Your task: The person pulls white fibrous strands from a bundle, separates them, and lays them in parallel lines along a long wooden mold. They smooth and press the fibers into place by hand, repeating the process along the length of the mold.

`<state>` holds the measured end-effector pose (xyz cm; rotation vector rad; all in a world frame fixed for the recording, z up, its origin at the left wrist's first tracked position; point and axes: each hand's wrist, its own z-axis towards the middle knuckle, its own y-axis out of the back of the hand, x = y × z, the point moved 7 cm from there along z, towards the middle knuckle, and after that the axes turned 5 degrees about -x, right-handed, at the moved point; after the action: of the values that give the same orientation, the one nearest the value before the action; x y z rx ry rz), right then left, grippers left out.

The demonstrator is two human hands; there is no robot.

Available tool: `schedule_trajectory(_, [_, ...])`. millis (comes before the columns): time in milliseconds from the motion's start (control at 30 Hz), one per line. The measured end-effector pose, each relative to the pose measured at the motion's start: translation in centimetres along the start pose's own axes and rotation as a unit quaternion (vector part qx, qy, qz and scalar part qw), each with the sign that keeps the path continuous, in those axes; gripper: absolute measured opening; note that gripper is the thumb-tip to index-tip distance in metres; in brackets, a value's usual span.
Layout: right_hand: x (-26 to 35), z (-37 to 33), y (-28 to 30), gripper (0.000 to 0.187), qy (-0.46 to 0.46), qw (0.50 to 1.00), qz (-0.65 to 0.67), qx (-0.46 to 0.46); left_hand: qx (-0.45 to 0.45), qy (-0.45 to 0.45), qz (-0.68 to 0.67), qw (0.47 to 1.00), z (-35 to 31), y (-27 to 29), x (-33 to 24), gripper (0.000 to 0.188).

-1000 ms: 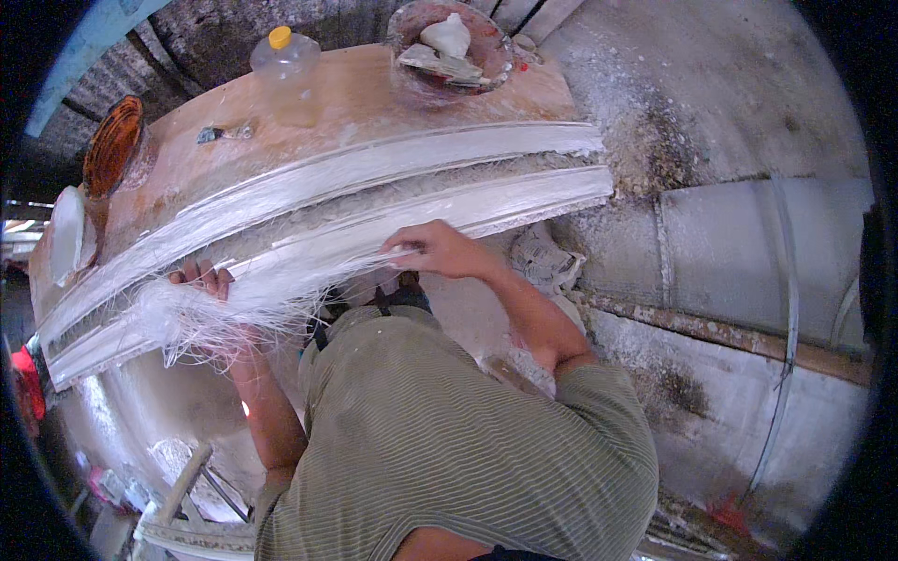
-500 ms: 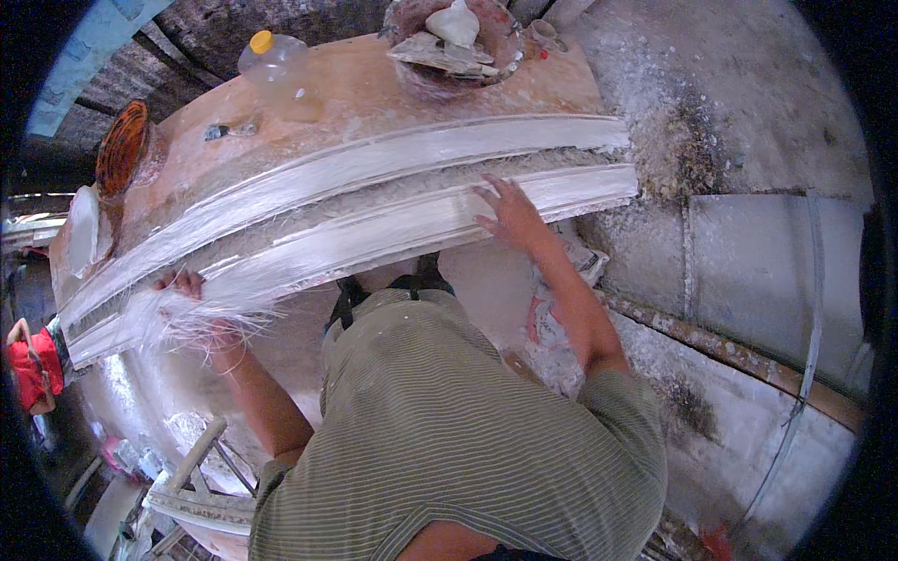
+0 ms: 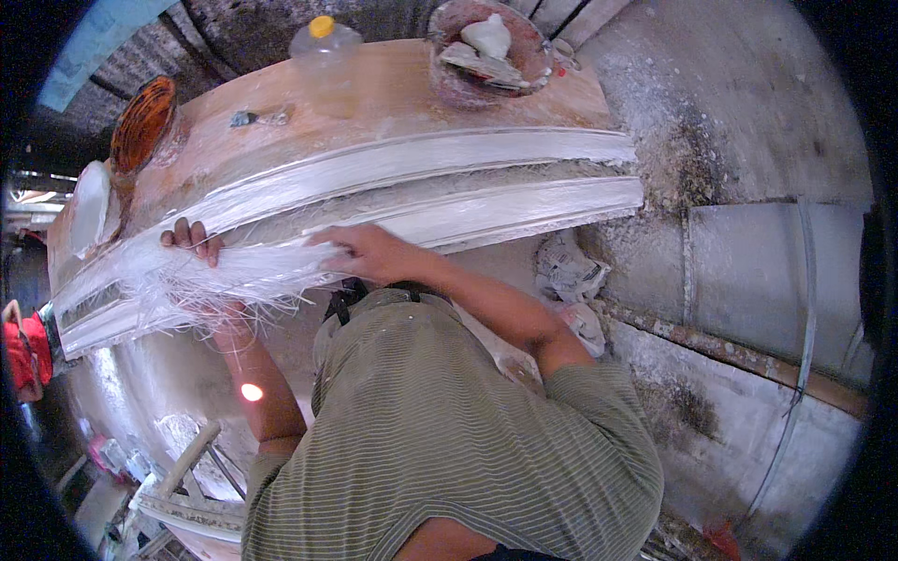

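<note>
Two long white plaster-like strips, the far one (image 3: 449, 154) and the near one (image 3: 543, 201), run side by side along the wooden table (image 3: 383, 79). Over the left part of the near strip lies a loose bundle of white fibres (image 3: 220, 285), its stray ends hanging past the edge. My left hand (image 3: 194, 243) is wrapped round the bundle; fibres cover its palm and wrist, leaving the fingertips visible. At the right end of the bundle, my right hand (image 3: 369, 254) has its thumb and fingers closed on the strands, just in front of the near strip.
A stained basin (image 3: 447, 79) with white lumps and a yellow-capped plastic bottle (image 3: 327, 70) stand at the back. An orange-brown bowl (image 3: 143, 122) and white round piece (image 3: 92, 208) are at left. Someone in red (image 3: 33, 346) is at the far left. Crumpled sacks (image 3: 571, 271) lie at right.
My right hand has come left from above the near strip and closed on the fibres, which now stretch further right. The view has shifted slightly.
</note>
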<state>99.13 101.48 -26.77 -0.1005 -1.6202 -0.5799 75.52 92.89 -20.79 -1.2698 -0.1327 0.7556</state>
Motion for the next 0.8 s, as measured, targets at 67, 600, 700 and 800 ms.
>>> schedule_trajectory(67, [0.4,-1.1,1.8,0.035,0.067,0.995,-0.060,-0.044,-0.081,-0.020,0.034,0.996,-1.0,2.8,-3.3,0.042])
schedule_trajectory(600, [-9.6,-11.6,11.5,0.056,-0.055,0.799,-0.598,-0.035,-0.126,-0.125,0.027,0.984,-4.0,5.9,-12.4,0.029])
schedule_trajectory(700, [-9.7,-10.7,11.0,0.072,-0.173,0.904,-0.391,-0.011,-0.199,-0.130,0.080,0.968,-5.0,6.7,-12.4,0.032])
schedule_trajectory(800, [-7.9,-7.2,7.4,0.076,-0.079,0.948,-0.307,-0.013,-0.147,-0.067,0.006,0.987,-4.3,4.4,-8.2,0.036])
